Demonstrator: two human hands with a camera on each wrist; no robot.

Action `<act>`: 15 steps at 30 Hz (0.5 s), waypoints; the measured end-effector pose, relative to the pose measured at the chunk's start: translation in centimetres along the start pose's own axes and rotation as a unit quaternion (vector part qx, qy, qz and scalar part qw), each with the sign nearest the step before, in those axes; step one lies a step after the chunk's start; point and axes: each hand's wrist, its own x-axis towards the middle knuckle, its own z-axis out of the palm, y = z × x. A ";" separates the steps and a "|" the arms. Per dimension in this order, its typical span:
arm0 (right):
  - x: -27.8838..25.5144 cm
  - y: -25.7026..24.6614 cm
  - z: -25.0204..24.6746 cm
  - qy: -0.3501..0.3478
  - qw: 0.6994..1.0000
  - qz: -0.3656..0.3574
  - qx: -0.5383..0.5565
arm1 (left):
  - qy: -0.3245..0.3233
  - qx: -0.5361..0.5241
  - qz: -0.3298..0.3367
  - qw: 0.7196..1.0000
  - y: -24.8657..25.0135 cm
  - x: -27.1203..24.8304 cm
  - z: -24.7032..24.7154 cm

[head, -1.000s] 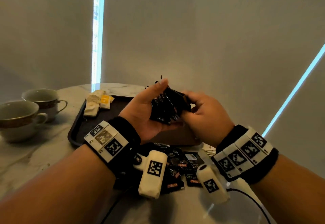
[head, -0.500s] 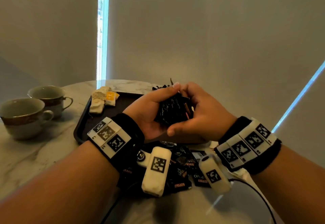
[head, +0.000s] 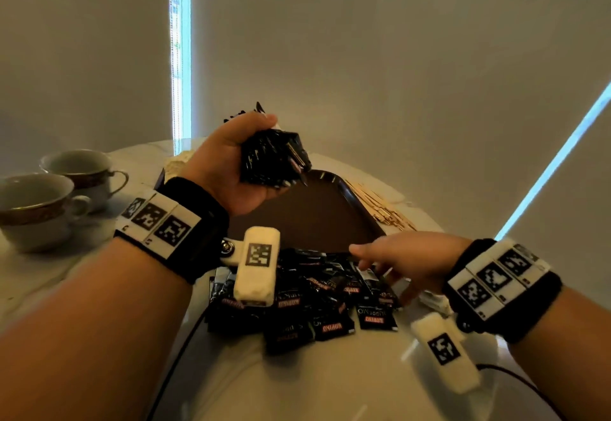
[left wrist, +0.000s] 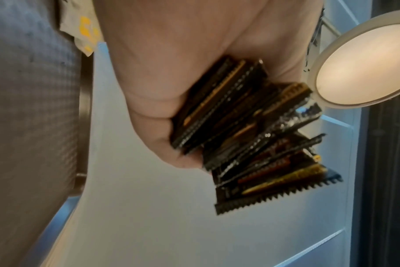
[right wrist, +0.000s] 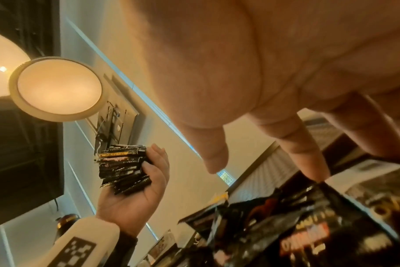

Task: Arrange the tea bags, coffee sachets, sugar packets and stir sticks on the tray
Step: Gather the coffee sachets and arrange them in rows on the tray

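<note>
My left hand [head: 254,156] grips a stack of black coffee sachets [head: 272,161] raised above the dark brown tray [head: 330,219]. The left wrist view shows the stack [left wrist: 251,140] fanned out of the fist. A loose pile of coffee sachets [head: 317,305] lies on the table in front of the tray. My right hand [head: 380,257] reaches over that pile with straight fingers; its index fingertip [right wrist: 314,169] touches a sachet [right wrist: 308,225] and nothing is held. Tea bags [head: 178,163] lie at the tray's far left. Wooden stir sticks [head: 380,209] lie right of the tray.
Two gold-rimmed cups [head: 36,209] [head: 82,169] stand on the marble table [head: 49,282] at the left. White packets [head: 434,301] lie under my right wrist. A round ceiling lamp [right wrist: 57,88] shows in the wrist views.
My right hand has let go of the stack and dropped onto the loose pile. The left hand alone now holds the stack, lifted higher over the tray.
</note>
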 end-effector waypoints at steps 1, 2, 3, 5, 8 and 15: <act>0.0 0.0 0.4 -0.003 1.000 -0.002 0.017 | -0.005 -0.001 0.009 1.000 0.3 0.0 -0.2; -0.1 -0.2 0.8 -0.004 0.999 -0.010 0.031 | -0.007 0.000 0.017 1.000 0.5 -0.1 -0.4; 0.0 -0.4 1.2 -0.005 0.999 -0.021 0.045 | -0.004 0.003 0.021 1.000 0.7 -0.1 -0.7; 0.0 -0.6 1.9 -0.005 0.998 -0.039 0.058 | 0.003 0.011 0.025 1.000 0.9 -0.4 -1.2; 0.2 -1.1 2.7 -0.006 0.998 -0.065 0.009 | 0.022 0.028 0.020 0.999 1.2 -0.8 -1.9; 1.1 -2.5 1.2 0.109 0.980 -0.147 -0.080 | 0.060 0.056 0.025 0.996 3.2 -0.3 -4.1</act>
